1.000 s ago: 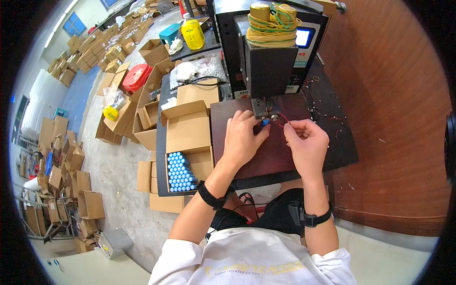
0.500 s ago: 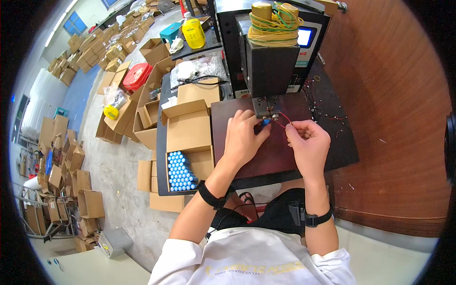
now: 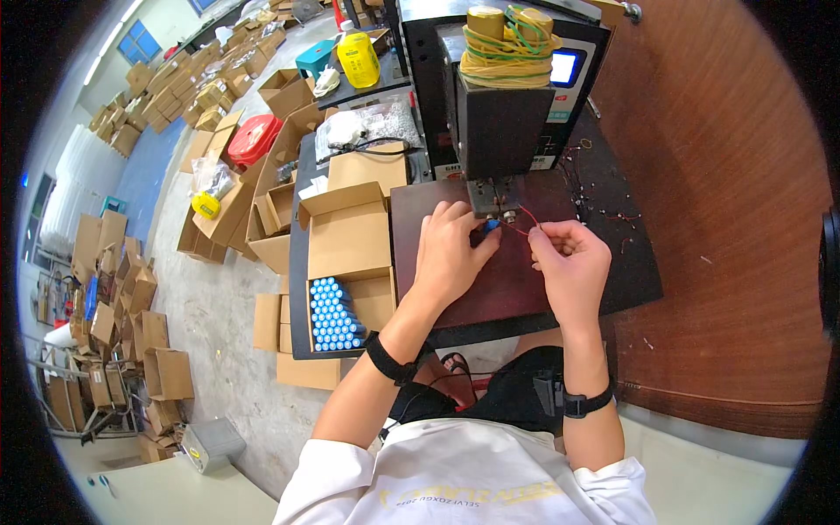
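Observation:
My left hand (image 3: 451, 249) is closed around a small blue cylindrical battery cell (image 3: 492, 225), most of it hidden by my fingers. The cell's end is at the tips of a black spot welding machine (image 3: 503, 131). In a pinch, my right hand (image 3: 570, 258) holds a thin red wire (image 3: 527, 213) to the right of the cell. That wire runs from my fingertips toward the welder's tips; whether it touches the cell I cannot tell. Under both hands lies a dark reddish-brown mat (image 3: 490, 289).
An open cardboard box (image 3: 372, 297) at the left holds many blue cells (image 3: 332, 315) standing upright. Loose thin wires (image 3: 604, 210) lie right of the welder on the black tabletop (image 3: 634, 280). A yellow bottle (image 3: 358, 59) stands at the back, beside a bag of small parts (image 3: 385, 121).
The red wire near the welder's tips has shifted slightly. Both hands keep almost the same place and grip; the whole view has moved a little.

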The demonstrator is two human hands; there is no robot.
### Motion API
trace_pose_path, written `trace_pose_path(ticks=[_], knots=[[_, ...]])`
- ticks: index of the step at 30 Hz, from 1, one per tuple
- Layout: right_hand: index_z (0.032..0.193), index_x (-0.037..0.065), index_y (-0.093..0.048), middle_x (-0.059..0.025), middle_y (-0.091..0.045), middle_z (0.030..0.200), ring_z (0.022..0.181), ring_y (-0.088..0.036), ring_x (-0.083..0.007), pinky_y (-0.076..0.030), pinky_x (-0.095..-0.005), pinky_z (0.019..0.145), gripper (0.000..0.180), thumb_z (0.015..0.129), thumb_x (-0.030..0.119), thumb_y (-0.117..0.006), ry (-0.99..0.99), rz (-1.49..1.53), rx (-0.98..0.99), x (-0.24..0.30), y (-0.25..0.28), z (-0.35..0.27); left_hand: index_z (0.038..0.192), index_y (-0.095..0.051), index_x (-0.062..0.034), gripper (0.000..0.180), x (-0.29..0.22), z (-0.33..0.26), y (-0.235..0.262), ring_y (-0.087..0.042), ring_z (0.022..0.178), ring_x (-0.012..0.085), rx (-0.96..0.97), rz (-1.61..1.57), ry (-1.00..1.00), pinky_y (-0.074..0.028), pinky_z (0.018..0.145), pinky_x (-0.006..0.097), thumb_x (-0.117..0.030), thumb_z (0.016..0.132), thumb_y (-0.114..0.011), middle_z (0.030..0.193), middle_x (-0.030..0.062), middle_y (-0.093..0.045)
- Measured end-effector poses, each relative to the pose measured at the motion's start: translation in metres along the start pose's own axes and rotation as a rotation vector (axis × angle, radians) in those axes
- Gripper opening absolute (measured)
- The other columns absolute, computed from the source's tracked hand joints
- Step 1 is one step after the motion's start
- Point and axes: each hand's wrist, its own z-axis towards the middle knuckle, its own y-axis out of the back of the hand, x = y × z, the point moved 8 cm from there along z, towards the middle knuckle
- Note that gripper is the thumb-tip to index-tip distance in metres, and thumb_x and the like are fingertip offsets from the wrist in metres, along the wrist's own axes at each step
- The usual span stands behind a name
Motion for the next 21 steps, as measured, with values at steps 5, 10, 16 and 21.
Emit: trace_pose_path(ticks=[5,10,16,21], knots=[[0.092,-0.004,-0.07,-0.0035,-0.068,0.076,0.064,-0.063,-0.0065,-0.053,-0.0212,0.057,0.011,0.091,0.007,-0.073,-0.03,0.037,0.0,-0.002,0.001,-0.002,0.094,-0.075,-0.0042,0.022,0.003,-0.002,-0.002,-0.058,0.095,0.0294,0.018,0.031,0.015,-0.044,0.082,0.04,-0.023,0.082,-0.075,0.094,0.0086,-0.066],[0.095,-0.004,-0.07,-0.0034,-0.068,0.077,0.065,-0.064,-0.0074,-0.053,-0.0216,0.058,0.012,0.09,0.007,-0.074,-0.021,0.099,0.008,0.002,0.004,-0.008,0.094,-0.075,-0.001,0.024,-0.001,-0.003,-0.001,-0.058,0.094,0.032,0.023,0.027,0.01,-0.046,0.082,0.042,-0.021,0.081,-0.076,0.093,0.0117,-0.065],[0.097,-0.003,-0.07,-0.0062,-0.07,0.082,0.069,-0.065,-0.0096,-0.053,-0.0223,0.059,0.011,0.09,0.005,-0.074,-0.128,0.205,-0.115,-0.002,0.051,-0.044,0.097,-0.075,-0.0021,0.026,-0.035,-0.015,0.003,-0.061,0.093,0.0328,0.162,-0.154,-0.188,-0.049,0.082,0.042,-0.018,0.078,-0.081,0.096,0.0129,-0.068],[0.097,-0.003,-0.07,-0.009,-0.072,0.091,0.074,-0.067,-0.0111,-0.052,-0.0224,0.064,0.01,0.09,0.003,-0.074,-0.085,-0.062,-0.28,-0.012,0.183,-0.114,0.101,-0.073,-0.0041,0.022,-0.061,-0.051,0.051,-0.064,0.082,0.0284,0.312,-0.165,-0.215,-0.051,0.076,0.038,-0.01,0.08,-0.078,0.089,0.0098,-0.069]])
